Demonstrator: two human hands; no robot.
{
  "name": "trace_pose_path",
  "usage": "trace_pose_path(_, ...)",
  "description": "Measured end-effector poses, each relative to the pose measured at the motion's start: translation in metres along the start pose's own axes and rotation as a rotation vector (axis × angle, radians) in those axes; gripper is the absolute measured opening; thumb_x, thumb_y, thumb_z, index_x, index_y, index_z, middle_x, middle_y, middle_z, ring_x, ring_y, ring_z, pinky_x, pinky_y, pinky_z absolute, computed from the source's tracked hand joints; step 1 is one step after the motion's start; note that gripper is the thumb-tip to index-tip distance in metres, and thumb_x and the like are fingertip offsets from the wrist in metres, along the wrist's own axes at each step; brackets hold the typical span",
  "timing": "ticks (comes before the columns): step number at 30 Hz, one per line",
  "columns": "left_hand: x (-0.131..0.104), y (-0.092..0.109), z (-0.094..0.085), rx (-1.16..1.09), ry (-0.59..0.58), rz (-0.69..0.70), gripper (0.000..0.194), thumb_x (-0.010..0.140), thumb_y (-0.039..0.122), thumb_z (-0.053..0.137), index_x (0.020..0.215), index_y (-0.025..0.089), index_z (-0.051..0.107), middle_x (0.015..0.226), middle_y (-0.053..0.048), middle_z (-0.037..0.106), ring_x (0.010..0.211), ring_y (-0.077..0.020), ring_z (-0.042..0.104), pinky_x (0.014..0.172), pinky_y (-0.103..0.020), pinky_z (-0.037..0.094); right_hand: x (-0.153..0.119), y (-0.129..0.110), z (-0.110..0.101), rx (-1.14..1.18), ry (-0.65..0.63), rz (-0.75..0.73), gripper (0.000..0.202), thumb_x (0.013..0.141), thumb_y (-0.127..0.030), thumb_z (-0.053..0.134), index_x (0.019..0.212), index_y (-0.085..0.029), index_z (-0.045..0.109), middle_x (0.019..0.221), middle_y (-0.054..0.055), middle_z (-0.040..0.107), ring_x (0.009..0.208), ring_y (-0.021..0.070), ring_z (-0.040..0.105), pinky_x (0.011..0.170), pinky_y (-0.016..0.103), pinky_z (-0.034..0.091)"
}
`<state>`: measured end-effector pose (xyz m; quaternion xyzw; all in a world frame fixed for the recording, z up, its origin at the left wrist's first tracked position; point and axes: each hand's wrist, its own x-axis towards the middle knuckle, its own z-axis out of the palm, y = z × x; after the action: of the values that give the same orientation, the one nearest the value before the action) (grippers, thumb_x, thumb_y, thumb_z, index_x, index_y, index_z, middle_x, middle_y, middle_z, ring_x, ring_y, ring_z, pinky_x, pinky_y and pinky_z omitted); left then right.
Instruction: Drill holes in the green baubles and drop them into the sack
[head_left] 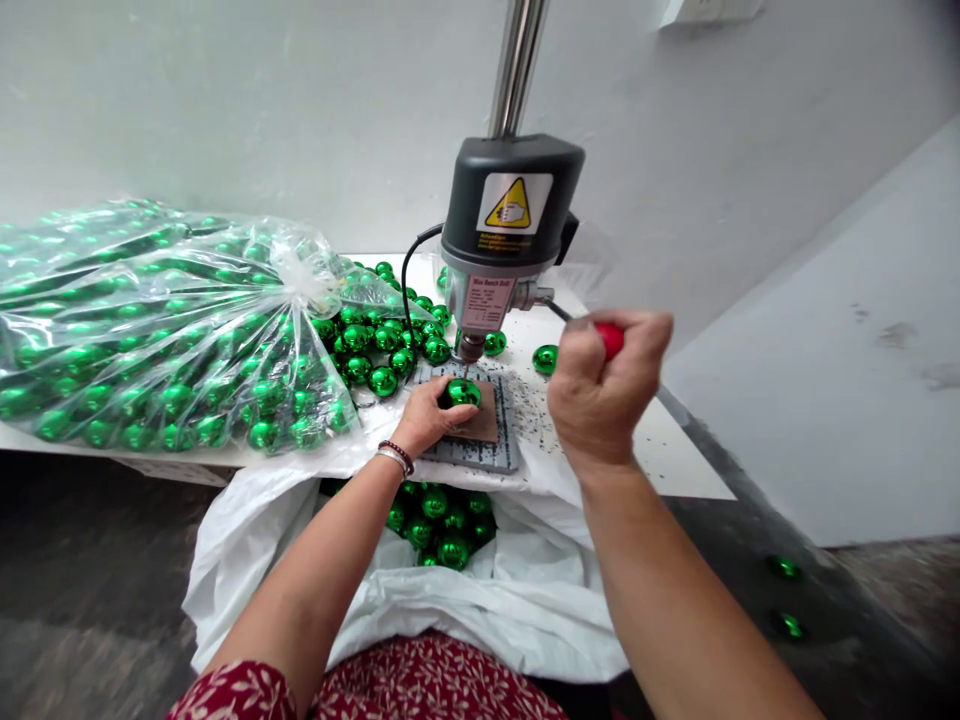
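On white table (pixel 679 450) by pale wall: left grip (pixel 429 412) round green ball (pixel 463 393); right grip (pixel 606 385) round red knob (pixel 610 341)

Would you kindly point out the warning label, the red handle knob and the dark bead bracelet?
Warning label (pixel 514 213): head view, on its yellow triangle.
Red knob (pixel 611 340): head view, its exposed side.
Bead bracelet (pixel 397 452): head view, its upper beads.

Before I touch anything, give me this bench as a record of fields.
Left hand: holds a green ball on the brown board, under the drill bit
Right hand: closed round the lever's red knob
Bit: at the ball's top; contact unclear
Table: tied clear bag of green balls, loose balls, dark specks
White bag: open below the table edge, green balls inside
Floor: two green balls at right
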<state>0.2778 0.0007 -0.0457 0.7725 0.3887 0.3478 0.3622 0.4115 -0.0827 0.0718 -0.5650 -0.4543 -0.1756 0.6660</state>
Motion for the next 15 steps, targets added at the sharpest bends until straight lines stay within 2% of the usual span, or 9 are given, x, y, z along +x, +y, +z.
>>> trace_pose_path(3, -0.002, 0.0, -0.003, -0.065, -0.031, 0.003, 0.032, 0.07, 0.031, 0.074, 0.099, 0.016, 0.068, 0.088, -0.002, 0.069, 0.083, -0.0191, 0.061, 0.079, -0.029, 0.049, 0.036, -0.015, 0.003, -0.012, -0.09, 0.079, 0.016, 0.085, -0.029, 0.053, 0.079, -0.019, 0.042, 0.069, -0.004, 0.047, 0.061, 0.0064, 0.042, 0.062, 0.023, 0.041)
trace_pose_path(5, -0.008, 0.0, -0.01, -0.081, -0.074, 0.051, 0.039, 0.069, 0.027, 0.073, 0.107, 0.016, 0.067, 0.097, -0.004, 0.07, 0.092, -0.0215, 0.063, 0.087, -0.033, 0.049, 0.052, -0.021, 0.004, -0.036, -0.131, 0.139, 0.018, 0.085, -0.026, 0.056, 0.078, -0.019, 0.04, 0.067, -0.005, 0.044, 0.061, 0.0055, 0.039, 0.064, 0.023, 0.04)
trace_pose_path(9, -0.029, -0.003, -0.037, 0.018, -0.206, 0.186, 0.059, 0.063, 0.016, 0.068, 0.123, 0.017, 0.063, 0.128, -0.01, 0.064, 0.122, -0.0291, 0.055, 0.109, -0.043, 0.04, 0.054, -0.023, 0.004, -0.004, -0.165, 0.172, 0.016, 0.087, -0.025, 0.053, 0.082, -0.018, 0.04, 0.073, -0.005, 0.045, 0.063, 0.0048, 0.042, 0.069, 0.025, 0.044)
trace_pose_path(11, -0.038, -0.005, -0.052, 0.048, -0.243, 0.191, 0.062, 0.065, 0.013, 0.064, 0.126, 0.018, 0.062, 0.137, -0.01, 0.059, 0.129, -0.0283, 0.051, 0.113, -0.043, 0.037, 0.05, -0.022, 0.005, 0.003, -0.147, 0.167, 0.015, 0.087, -0.023, 0.053, 0.083, -0.019, 0.039, 0.073, -0.005, 0.046, 0.063, 0.0045, 0.043, 0.071, 0.027, 0.046)
trace_pose_path(13, -0.038, -0.006, -0.065, 0.11, -0.153, 0.124, 0.054, 0.071, 0.012, 0.059, 0.124, 0.018, 0.064, 0.135, -0.009, 0.061, 0.126, -0.0249, 0.055, 0.112, -0.039, 0.04, 0.047, -0.021, 0.005, -0.002, -0.117, 0.155, 0.015, 0.086, -0.02, 0.053, 0.083, -0.019, 0.039, 0.074, -0.005, 0.047, 0.064, 0.0046, 0.044, 0.073, 0.028, 0.048)
trace_pose_path(15, -0.029, -0.007, -0.075, 0.264, 0.038, -0.002, 0.046, 0.078, 0.011, 0.051, 0.121, 0.016, 0.066, 0.128, -0.011, 0.066, 0.121, -0.023, 0.059, 0.11, -0.037, 0.042, 0.046, -0.019, 0.006, -0.006, -0.092, 0.138, 0.015, 0.086, -0.02, 0.055, 0.083, -0.018, 0.041, 0.075, -0.005, 0.049, 0.065, 0.0051, 0.046, 0.073, 0.028, 0.048)
